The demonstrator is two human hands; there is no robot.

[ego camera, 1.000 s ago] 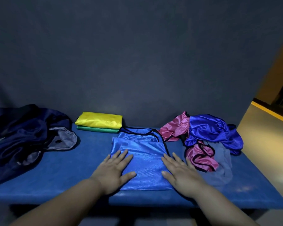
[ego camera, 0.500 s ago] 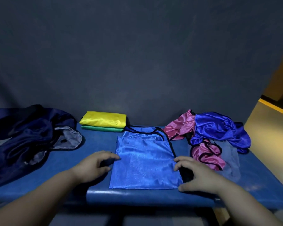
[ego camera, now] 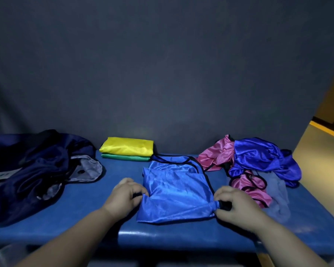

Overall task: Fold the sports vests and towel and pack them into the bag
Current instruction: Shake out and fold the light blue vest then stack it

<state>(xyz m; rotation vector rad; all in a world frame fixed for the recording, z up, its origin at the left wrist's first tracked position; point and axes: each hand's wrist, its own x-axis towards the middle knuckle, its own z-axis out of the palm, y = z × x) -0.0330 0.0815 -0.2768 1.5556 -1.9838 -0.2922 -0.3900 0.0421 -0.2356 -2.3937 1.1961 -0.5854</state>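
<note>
Vest (ego camera: 176,193) pinched between left hand (ego camera: 123,197), right hand (ego camera: 237,206)

Flat bright-blue satin vest (ego camera: 177,193): plain, black edging. Folded yellow mesh vest (ego camera: 127,146): plain. Folded green vest (ego camera: 123,157): plain. Crumpled pink satin vest (ego camera: 214,157); crumpled royal-blue satin vest (ego camera: 258,157). Slumped navy fabric bag (ego camera: 37,170): grey lining. Padded blue bench (ego camera: 75,209): plain.

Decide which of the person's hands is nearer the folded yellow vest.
Left. The left hand pinches the blue vest's left edge, directly in front of the yellow vest; the right hand pinches the opposite edge, farther off to the right.
</note>
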